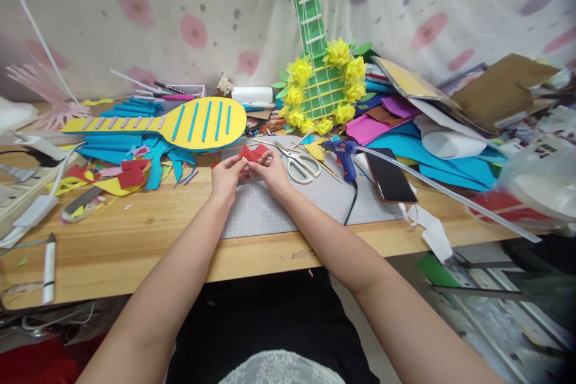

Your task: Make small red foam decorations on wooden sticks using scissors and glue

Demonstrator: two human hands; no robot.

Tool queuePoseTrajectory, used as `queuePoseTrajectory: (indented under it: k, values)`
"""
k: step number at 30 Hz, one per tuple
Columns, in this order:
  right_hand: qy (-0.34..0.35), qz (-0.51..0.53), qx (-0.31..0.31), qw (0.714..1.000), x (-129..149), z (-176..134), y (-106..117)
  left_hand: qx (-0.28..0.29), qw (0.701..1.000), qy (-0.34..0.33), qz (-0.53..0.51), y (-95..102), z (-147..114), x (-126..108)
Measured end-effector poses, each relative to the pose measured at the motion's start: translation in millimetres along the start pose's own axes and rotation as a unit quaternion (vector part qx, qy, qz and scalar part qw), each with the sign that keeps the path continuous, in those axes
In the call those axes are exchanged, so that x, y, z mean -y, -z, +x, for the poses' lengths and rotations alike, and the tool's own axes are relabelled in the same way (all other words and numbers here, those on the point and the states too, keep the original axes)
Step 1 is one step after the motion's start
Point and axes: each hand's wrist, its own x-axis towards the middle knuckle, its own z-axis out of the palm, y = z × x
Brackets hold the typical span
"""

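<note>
Over the grey cutting mat (pixel 261 210), my left hand (pixel 226 179) and my right hand (pixel 272 173) meet fingertip to fingertip. Both pinch a small piece of red paper (pixel 252 152), with a tiny pale bit showing between the fingers. To the right of my right hand lie scissors (pixel 302 163) with pale handles. A blue glue gun (pixel 345 159) rests farther right, a long clear glue stick reaching out from its back. Behind my hands is a yellow paddle-shaped piece (pixel 204 123) with blue and pink strips. A green paper guitar (pixel 321 93) with yellow flowers leans upright at the back.
A black phone (pixel 390 175) lies at the mat's right side. Blue sheets (pixel 445 153) and other coloured paper pile up at the back right. Colourful scraps (pixel 130 174) and a power strip (pixel 22 192) occupy the left. A white marker (pixel 49 270) lies near the front edge.
</note>
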Motion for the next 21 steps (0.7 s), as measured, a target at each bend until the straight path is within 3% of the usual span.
queuePoseTrajectory:
  k: [13, 21]
  values:
    - [-0.026, 0.036, 0.048, 0.998, -2.2, 0.3, 0.9, 0.008, 1.000, -0.002, 0.008, 0.1, -1.6, -3.4]
    - [-0.056, 0.114, 0.052, 0.991, 5.0, 0.2, 3.6, 0.059, 0.996, 0.068, 0.002, 3.3, 0.6, -6.5]
